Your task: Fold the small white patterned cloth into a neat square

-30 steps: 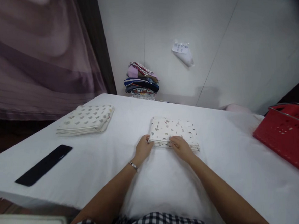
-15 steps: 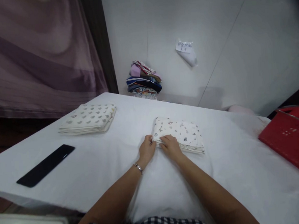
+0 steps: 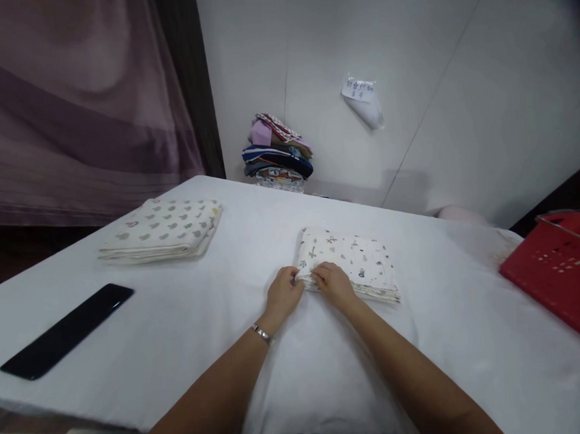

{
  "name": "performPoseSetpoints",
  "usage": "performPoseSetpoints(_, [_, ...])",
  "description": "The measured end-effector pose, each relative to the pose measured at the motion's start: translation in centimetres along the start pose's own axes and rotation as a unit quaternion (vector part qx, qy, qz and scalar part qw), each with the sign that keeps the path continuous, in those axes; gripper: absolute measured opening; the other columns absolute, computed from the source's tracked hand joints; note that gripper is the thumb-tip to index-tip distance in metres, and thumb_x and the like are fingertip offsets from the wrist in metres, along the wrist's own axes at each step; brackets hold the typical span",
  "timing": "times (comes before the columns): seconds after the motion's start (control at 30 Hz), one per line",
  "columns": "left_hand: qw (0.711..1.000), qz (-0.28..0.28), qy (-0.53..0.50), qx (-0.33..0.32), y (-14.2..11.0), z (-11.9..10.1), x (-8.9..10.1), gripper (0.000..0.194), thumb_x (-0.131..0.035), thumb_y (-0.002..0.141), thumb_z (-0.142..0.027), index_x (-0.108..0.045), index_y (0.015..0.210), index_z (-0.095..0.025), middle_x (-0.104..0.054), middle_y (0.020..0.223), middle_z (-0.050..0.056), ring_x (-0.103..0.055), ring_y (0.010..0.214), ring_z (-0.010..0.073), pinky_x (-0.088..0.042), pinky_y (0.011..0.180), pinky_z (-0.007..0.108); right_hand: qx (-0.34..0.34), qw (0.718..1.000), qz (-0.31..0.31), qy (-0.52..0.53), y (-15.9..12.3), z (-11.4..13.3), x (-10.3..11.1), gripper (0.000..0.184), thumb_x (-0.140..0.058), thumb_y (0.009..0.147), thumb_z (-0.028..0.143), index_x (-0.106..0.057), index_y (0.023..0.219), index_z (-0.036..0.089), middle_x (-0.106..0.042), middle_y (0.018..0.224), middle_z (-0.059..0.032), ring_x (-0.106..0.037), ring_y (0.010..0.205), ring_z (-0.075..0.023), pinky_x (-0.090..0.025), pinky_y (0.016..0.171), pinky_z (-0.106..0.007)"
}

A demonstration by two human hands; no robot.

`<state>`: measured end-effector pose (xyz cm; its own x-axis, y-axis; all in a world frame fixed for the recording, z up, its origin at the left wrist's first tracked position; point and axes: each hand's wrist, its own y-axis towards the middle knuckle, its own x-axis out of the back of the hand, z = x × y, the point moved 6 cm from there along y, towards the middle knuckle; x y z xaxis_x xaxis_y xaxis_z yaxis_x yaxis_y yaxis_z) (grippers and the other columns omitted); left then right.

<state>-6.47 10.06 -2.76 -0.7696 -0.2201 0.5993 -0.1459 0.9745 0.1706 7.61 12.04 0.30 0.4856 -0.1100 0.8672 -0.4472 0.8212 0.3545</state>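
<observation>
A folded white cloth (image 3: 354,255) with small grey and brown prints lies on the white-covered table (image 3: 189,328) in front of me. My left hand (image 3: 283,294) pinches its near left corner, thumb and fingers closed on the edge. Just to the right, my right hand (image 3: 334,286) is closed on the near edge of the same cloth, fingertips pressed together at the layers. The cloth lies flat, its stacked layers showing along the near side. At the left of the table rests a second folded cloth (image 3: 165,228) with grey prints, apart from both hands.
A long black flat object (image 3: 68,332) lies on the table at the left. A red basket (image 3: 558,266) stands at the right edge. Beyond the far edge is a pile of folded fabrics (image 3: 277,152) against the wall. A purple curtain (image 3: 67,113) hangs at the left.
My right fingers have drawn together into a pinch at the cloth's near edge. My left hand stays at the corner. The view has shifted slightly.
</observation>
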Motion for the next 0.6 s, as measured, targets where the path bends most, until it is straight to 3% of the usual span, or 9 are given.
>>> performPoseSetpoints(0.27, [0.997,-0.001,-0.073,-0.026,0.7,0.4,0.3,0.019,-0.049,0.081,-0.031,-0.064,0.086,-0.02,-0.061,0.089,0.002,-0.057,0.073,0.0127,-0.045,0.071,0.026,0.029,0.998,-0.056,-0.002,-0.4,0.0,-0.2,0.021,-0.043,0.091,0.023,-0.063,0.093,0.021,-0.065,0.091,-0.006,-0.056,0.085,-0.019,-0.043,0.076,-0.032])
performPoseSetpoints(0.47, [0.996,0.003,-0.083,-0.023,1.0,0.6,0.2,0.022,-0.049,0.081,-0.034,-0.067,0.08,-0.021,-0.061,0.084,0.001,-0.057,0.073,0.0131,-0.044,0.069,0.026,0.102,0.986,-0.126,0.024,-1.4,0.7,0.1,0.023,-0.04,0.087,0.013,-0.062,0.089,0.02,-0.059,0.114,-0.0089,-0.05,0.108,-0.0207,-0.039,0.09,-0.038])
performPoseSetpoints(0.6, [0.997,0.008,-0.079,-0.022,1.1,0.6,0.0,0.024,-0.046,0.084,-0.034,-0.065,0.079,-0.021,-0.06,0.083,0.001,-0.055,0.072,0.0132,-0.042,0.069,0.027,0.099,0.987,-0.126,-0.012,-1.5,0.7,0.1,0.024,-0.042,0.086,0.012,-0.062,0.096,0.02,-0.057,0.12,-0.0096,-0.043,0.119,-0.0229,-0.035,0.095,-0.042])
